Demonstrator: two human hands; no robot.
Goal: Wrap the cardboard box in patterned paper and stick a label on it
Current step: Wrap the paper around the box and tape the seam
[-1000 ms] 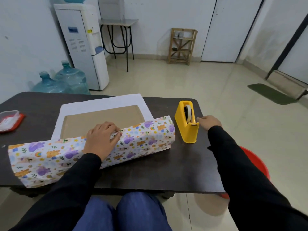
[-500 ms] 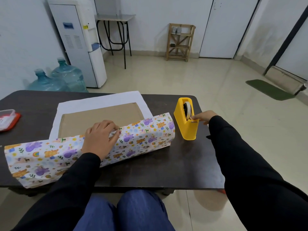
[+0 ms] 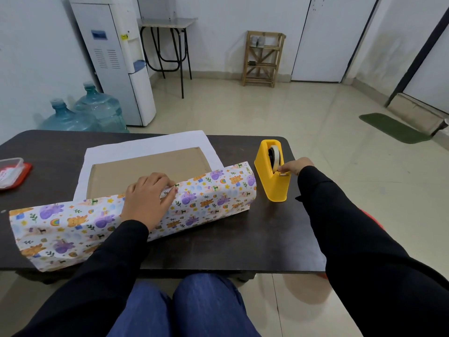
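Note:
A flat brown cardboard box (image 3: 148,166) lies on the white back of the patterned paper (image 3: 211,193), whose near edge is folded up over the box's front. My left hand (image 3: 148,198) presses that folded edge down onto the box with curved fingers. A yellow tape dispenser (image 3: 272,171) stands right of the paper. My right hand (image 3: 295,166) is at the dispenser's cutter and pinches the tape end there. No label is in view.
A small clear container with a red lid (image 3: 11,172) sits at the dark table's (image 3: 230,237) left edge. Something red (image 3: 369,217) shows on the floor behind my right sleeve. A water dispenser (image 3: 114,57) and two blue water jugs (image 3: 97,110) stand beyond the table.
My right hand has shifted from the dispenser's side onto the cutter, fingertips now at the tape end. My left hand has stayed pressing the paper. The view has tilted slightly.

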